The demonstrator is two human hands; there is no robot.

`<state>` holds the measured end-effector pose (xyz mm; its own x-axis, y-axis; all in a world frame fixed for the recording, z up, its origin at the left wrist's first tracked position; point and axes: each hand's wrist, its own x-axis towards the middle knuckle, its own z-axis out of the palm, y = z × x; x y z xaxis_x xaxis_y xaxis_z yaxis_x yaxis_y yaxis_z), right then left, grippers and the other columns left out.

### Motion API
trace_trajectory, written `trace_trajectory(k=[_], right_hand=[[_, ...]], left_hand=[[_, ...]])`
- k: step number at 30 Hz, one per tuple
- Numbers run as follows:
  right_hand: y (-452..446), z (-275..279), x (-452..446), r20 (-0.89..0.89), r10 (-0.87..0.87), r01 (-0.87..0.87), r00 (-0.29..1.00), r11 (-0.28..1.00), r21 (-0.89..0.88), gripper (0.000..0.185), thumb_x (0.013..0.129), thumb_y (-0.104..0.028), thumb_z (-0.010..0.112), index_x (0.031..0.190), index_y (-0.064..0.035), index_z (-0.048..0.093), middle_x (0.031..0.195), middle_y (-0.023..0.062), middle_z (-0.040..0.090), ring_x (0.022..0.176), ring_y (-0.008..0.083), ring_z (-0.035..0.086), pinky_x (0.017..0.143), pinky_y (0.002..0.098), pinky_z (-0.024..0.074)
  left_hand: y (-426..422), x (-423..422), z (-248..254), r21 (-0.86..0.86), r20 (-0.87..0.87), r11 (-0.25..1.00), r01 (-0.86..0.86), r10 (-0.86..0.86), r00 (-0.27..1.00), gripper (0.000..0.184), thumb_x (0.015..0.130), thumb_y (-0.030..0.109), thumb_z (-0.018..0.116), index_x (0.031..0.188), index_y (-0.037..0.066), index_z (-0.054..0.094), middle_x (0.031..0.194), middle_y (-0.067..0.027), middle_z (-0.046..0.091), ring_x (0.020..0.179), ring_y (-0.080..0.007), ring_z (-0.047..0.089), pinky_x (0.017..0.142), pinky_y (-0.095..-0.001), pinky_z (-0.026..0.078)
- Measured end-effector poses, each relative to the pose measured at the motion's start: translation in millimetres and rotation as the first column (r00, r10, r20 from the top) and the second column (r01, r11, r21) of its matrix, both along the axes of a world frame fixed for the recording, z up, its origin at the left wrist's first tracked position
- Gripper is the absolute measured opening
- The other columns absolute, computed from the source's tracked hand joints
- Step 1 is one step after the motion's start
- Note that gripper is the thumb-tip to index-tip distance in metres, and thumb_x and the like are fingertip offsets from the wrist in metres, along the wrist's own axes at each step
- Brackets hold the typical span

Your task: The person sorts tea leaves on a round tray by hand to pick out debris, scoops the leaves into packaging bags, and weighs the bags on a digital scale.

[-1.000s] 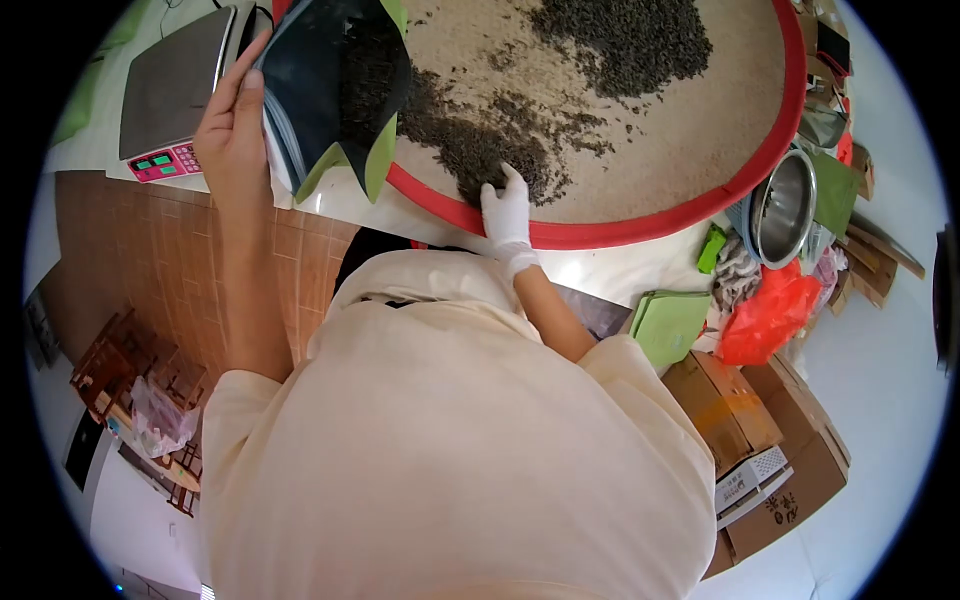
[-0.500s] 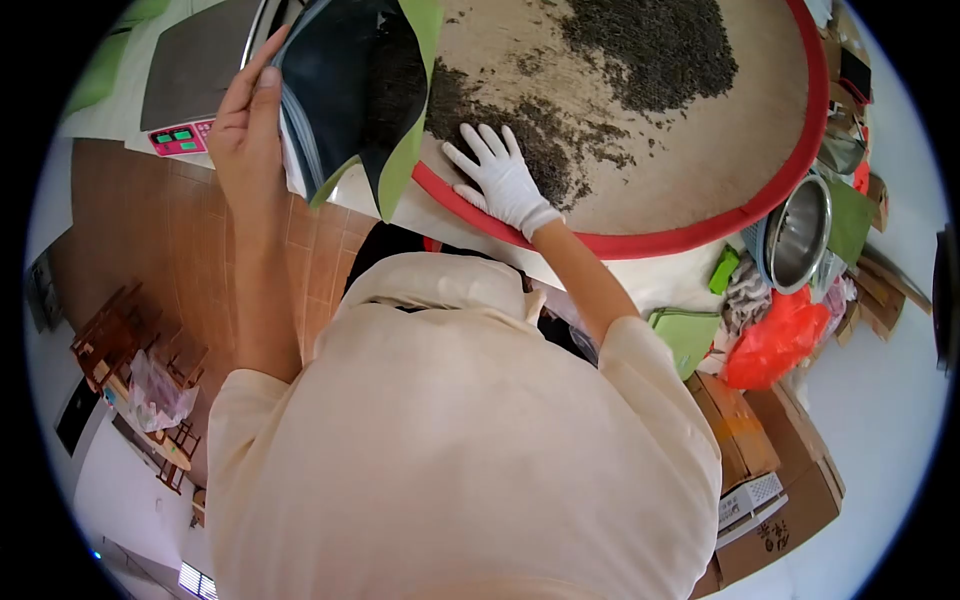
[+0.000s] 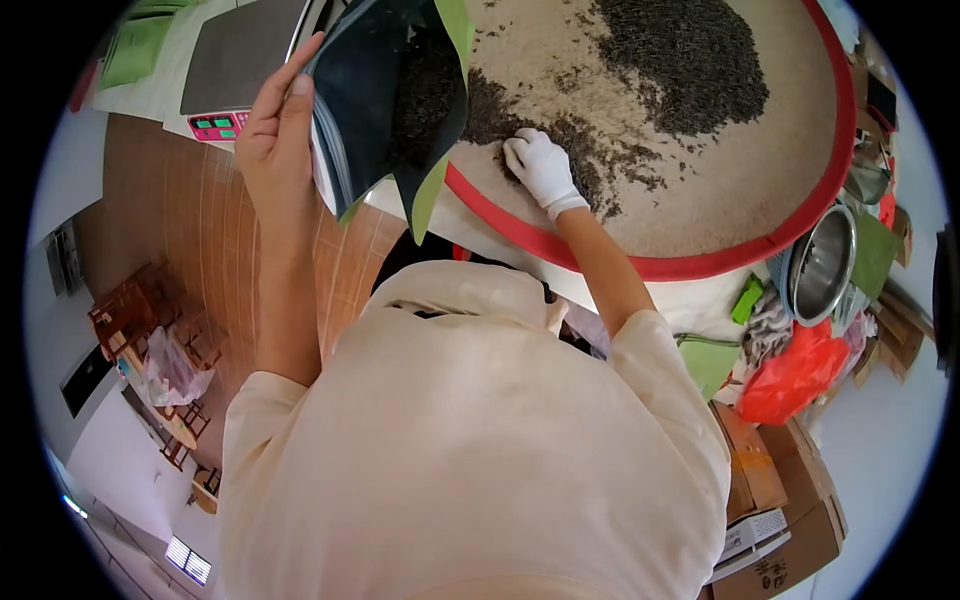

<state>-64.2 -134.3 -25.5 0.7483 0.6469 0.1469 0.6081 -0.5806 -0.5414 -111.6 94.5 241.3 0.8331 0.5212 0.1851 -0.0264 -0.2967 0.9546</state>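
My bare left hand (image 3: 283, 135) grips the edge of a green bag (image 3: 375, 110) with a dark lining, its mouth open toward the tray. Dark dried leaves (image 3: 428, 95) lie inside the bag. My right hand (image 3: 541, 168), in a white glove, is on the near edge of a scattered leaf pile (image 3: 600, 160), fingers curled down onto it. Whether leaves are in its grasp is hidden. The round tan tray (image 3: 700, 210) has a red rim. A larger leaf heap (image 3: 690, 65) lies farther back on it.
A scale (image 3: 240, 62) with a pink display panel stands left of the bag. Right of the tray are a steel bowl (image 3: 822, 264), a red plastic bag (image 3: 793, 372) and green pouches (image 3: 708, 362). Cardboard boxes (image 3: 752, 460) stand below them. A wooden floor lies at left.
My right hand has gone from curled at the pile, through spread flat near the rim, to curled on the leaves again. The whole view has shifted, with the scene sliding right and down.
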Motion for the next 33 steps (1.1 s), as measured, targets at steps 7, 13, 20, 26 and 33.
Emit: trace_trajectory(k=[7,13,20,26,33], right_hand=[[-27.3,30.1,2.4,-0.991,-0.044,0.956,0.123,0.273,0.107,0.028,0.097,-0.028,0.054,0.09,-0.0062,0.071,0.085,0.0043,0.069,0.07,0.0142,0.059,0.062,0.028,0.0457],[-56.4,91.8,20.3,-0.869,0.487,0.986,0.091,0.076,0.146,0.024,0.099,-0.031,0.046,0.089,-0.0125,0.059,0.088,0.0059,0.064,0.064,0.0145,0.056,0.047,0.023,0.0398],[-42.6,214.6,35.5,-0.866,0.4,0.948,0.301,-0.026,0.317,0.023,0.098,-0.031,0.05,0.091,-0.0115,0.06,0.09,0.0054,0.063,0.067,0.0136,0.056,0.049,0.0229,0.0406],[13.7,272.3,22.9,-0.789,-0.095,0.763,0.607,0.347,0.545,0.033,0.1,-0.029,0.047,0.098,-0.0024,0.067,0.1,0.0076,0.066,0.079,0.0143,0.06,0.071,0.0257,0.0479],[12.9,248.5,14.5,-0.426,-0.22,0.404,0.877,0.817,0.411,0.035,0.101,-0.027,0.048,0.117,0.0,0.063,0.121,0.0171,0.062,0.115,0.0256,0.057,0.101,0.0329,0.0406]], left_hand=[[-11.3,15.0,-3.7,-0.092,-0.039,0.994,0.051,-0.055,0.998,0.028,0.099,0.012,0.055,0.125,0.006,0.064,0.077,0.0082,0.058,0.065,0.0029,0.044,0.058,-0.0135,0.033],[-31.3,30.3,-20.0,-0.118,-0.082,0.972,0.205,-0.215,0.973,0.028,0.099,0.014,0.054,0.125,0.01,0.065,0.06,0.0126,0.042,0.048,0.003,0.029,0.044,-0.0182,0.019],[-57.3,38.9,-21.5,-0.07,-0.33,0.967,0.244,-0.254,0.909,0.028,0.097,0.016,0.055,0.122,0.014,0.067,0.054,0.0048,0.048,0.046,-0.0026,0.039,0.045,-0.0234,0.033],[-68.6,44.6,-25.0,0.053,-0.405,0.95,0.308,-0.261,0.876,0.032,0.094,0.012,0.054,0.123,0.015,0.066,0.051,-0.0043,0.041,0.045,-0.0088,0.034,0.046,-0.0292,0.031],[-62.2,42.3,-26.8,0.072,-0.348,0.955,0.288,-0.246,0.905,0.031,0.096,0.013,0.053,0.123,0.015,0.066,0.051,-0.0022,0.039,0.045,-0.0077,0.036,0.045,-0.0289,0.032]])
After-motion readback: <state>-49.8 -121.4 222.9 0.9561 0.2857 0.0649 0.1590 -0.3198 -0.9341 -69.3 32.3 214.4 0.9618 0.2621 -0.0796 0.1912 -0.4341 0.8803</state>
